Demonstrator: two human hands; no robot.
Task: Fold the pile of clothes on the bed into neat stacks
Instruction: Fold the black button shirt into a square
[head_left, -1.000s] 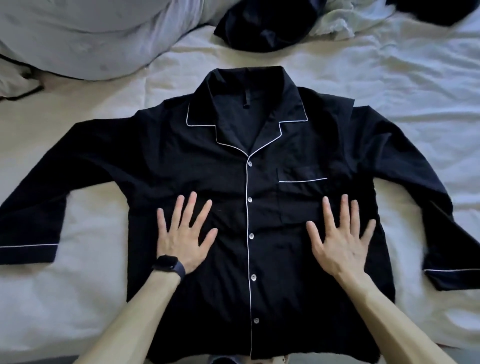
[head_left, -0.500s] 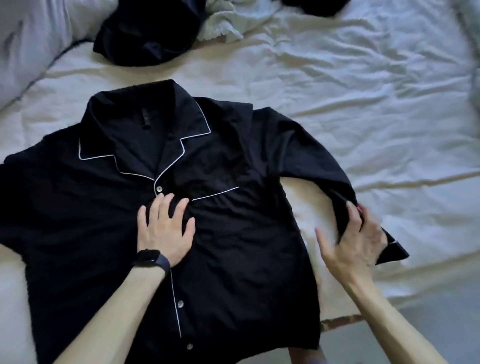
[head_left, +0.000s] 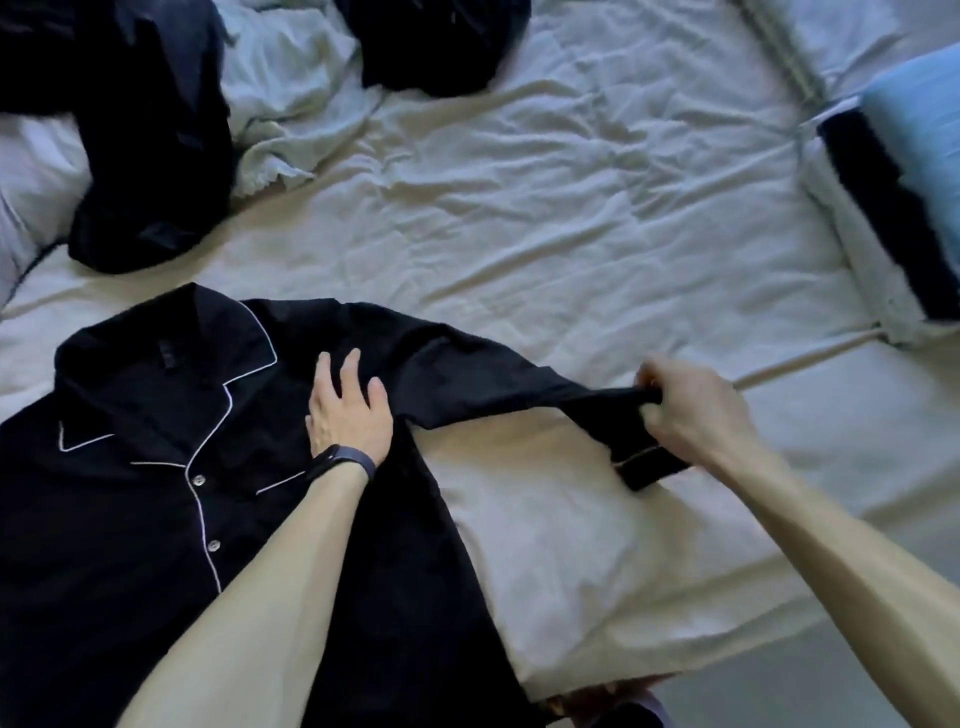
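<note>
A black pyjama shirt (head_left: 156, 519) with white piping lies front up on the white bed sheet (head_left: 571, 234), collar toward the far side. My left hand (head_left: 348, 410), with a dark band on the wrist, presses flat on the shirt by the shoulder seam of the sleeve on my right. My right hand (head_left: 691, 410) grips that sleeve (head_left: 493, 379) near its cuff and holds it raised off the sheet, stretched out to the right. The cuff end hangs below my fist.
Unfolded dark clothes (head_left: 150, 156) and a pale garment (head_left: 291, 119) lie bunched at the far left, another dark piece (head_left: 431, 47) behind them. A folded stack with a blue item (head_left: 914, 156) sits at the right edge. A pillow (head_left: 26, 171) lies far left.
My view has swung right. My left hand slid from the shirt's front to the shoulder. My right hand left the front, took hold of the sleeve near the cuff and lifted it.
</note>
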